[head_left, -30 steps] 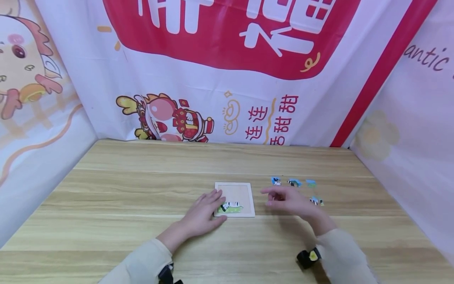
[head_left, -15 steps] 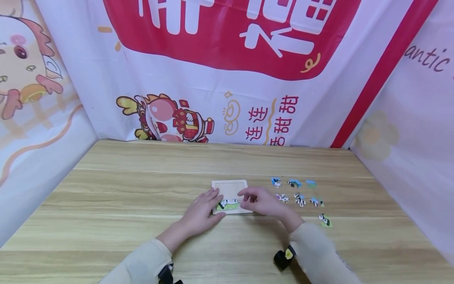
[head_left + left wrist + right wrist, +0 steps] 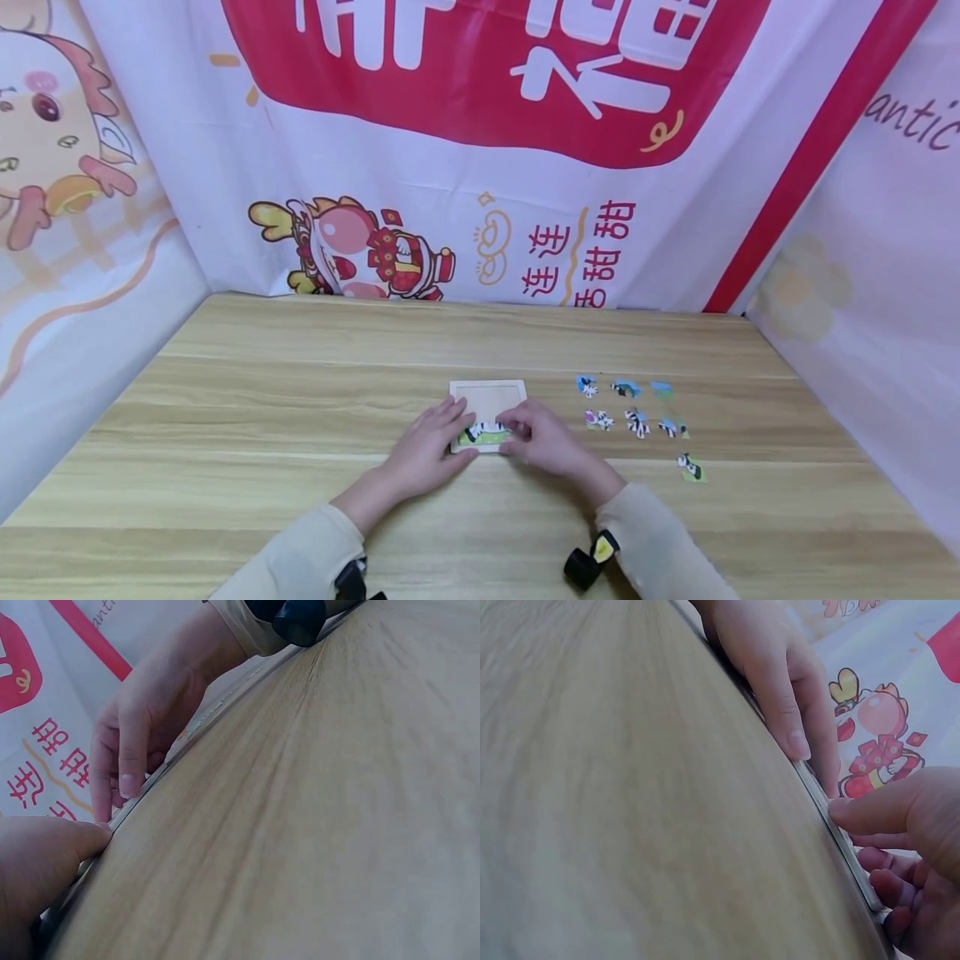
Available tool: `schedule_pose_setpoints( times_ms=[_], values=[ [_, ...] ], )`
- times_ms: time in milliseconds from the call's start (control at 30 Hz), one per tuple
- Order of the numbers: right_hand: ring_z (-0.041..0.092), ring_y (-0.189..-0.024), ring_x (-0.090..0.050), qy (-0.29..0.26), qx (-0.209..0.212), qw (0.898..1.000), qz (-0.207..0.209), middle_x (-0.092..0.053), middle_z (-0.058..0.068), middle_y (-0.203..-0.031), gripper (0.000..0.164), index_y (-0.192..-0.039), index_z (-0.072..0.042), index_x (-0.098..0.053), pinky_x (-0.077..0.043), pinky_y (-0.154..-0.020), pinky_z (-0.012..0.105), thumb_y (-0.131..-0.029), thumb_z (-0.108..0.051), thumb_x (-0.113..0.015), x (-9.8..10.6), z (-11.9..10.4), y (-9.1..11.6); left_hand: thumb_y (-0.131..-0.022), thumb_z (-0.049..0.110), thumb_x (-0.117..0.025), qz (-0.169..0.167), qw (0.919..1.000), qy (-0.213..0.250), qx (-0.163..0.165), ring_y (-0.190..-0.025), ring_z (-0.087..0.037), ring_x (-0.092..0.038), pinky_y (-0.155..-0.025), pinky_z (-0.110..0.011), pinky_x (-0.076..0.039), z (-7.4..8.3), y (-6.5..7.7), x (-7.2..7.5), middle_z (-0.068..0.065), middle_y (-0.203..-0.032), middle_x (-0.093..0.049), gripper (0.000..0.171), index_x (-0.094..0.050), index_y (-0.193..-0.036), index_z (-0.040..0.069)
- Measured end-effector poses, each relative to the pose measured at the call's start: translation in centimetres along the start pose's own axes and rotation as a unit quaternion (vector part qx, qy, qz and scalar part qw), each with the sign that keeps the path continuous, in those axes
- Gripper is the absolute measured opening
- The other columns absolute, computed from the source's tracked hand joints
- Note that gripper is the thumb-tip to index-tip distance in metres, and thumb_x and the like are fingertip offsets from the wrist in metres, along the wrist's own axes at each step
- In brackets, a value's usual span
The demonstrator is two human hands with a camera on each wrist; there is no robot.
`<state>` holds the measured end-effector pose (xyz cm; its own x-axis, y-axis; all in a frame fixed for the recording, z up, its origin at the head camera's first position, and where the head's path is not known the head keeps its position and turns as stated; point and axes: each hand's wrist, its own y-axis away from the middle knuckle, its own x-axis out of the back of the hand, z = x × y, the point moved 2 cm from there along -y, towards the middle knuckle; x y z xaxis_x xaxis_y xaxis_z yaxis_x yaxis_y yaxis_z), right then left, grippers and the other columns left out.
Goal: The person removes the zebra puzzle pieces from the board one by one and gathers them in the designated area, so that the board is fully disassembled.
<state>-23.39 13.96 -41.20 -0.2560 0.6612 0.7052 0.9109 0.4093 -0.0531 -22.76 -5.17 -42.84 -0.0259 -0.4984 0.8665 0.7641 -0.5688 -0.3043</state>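
A small square wooden puzzle tray (image 3: 487,390) lies mid-table, with green-and-white picture pieces (image 3: 483,436) along its lower side. My left hand (image 3: 427,446) rests on its left edge with fingers extended, its thumb (image 3: 90,838) at the near edge in the left wrist view. Over the lower right part of the tray is my right hand (image 3: 543,437), its index finger and thumb apart and the other fingers bent. In the right wrist view the right thumb (image 3: 855,814) touches the tray's edge. Whether a puzzle piece lies under the right fingers is hidden.
Right of the tray, several loose zebra-picture puzzle pieces (image 3: 637,422) lie in rows on the wooden table (image 3: 300,400). One piece (image 3: 691,467) lies apart, nearer to me. A printed cloth (image 3: 480,167) stands behind the table.
My right hand has moved left from beside the loose pieces onto the tray's lower right part. The tray has shifted slightly left and away. My left hand has stayed on its edge.
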Motion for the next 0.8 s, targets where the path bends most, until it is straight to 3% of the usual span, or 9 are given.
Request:
schedule_pose_setpoints(
  times_ms=[200, 433, 800],
  values=[
    [0.015, -0.072, -0.043, 0.014, 0.007, 1.0, 0.018, -0.047, 0.001, -0.084, 0.036, -0.103, -0.005, -0.06, -0.04, -0.061, 0.027, -0.07, -0.012, -0.07, -0.2, -0.2, 0.03, -0.083, 0.038, -0.052, -0.005, 1.0, -0.003, 0.003, -0.123, -0.029, -0.024, -0.099, -0.045, -0.016, 0.06, -0.04, 0.0, -0.015, -0.133, -0.032, 0.052, -0.047, -0.123, 0.005],
    [0.014, -0.072, -0.043, 0.028, -0.007, 1.0, 0.012, -0.047, 0.001, -0.084, 0.033, -0.1, -0.006, -0.059, -0.04, -0.062, 0.027, -0.069, -0.013, -0.07, -0.36, -0.4, -0.22, -0.085, 0.037, -0.05, -0.021, 0.9993, -0.032, 0.0, -0.124, -0.03, -0.023, -0.098, -0.049, -0.016, 0.26, -0.09, 0.05, -0.014, -0.133, -0.032, 0.052, -0.045, -0.124, 0.003],
    [0.014, -0.074, -0.043, 0.046, -0.018, 0.999, 0.01, -0.047, 0.001, -0.086, 0.032, -0.097, -0.006, -0.058, -0.04, -0.065, 0.027, -0.069, -0.014, -0.071, -0.31, -0.78, -0.43, -0.086, 0.037, -0.049, -0.028, 0.9988, -0.039, 0.008, -0.124, -0.03, -0.022, -0.097, -0.05, -0.016, 0.52, -0.14, 0.14, -0.014, -0.134, -0.031, 0.052, -0.044, -0.124, 0.002]
  ],
)
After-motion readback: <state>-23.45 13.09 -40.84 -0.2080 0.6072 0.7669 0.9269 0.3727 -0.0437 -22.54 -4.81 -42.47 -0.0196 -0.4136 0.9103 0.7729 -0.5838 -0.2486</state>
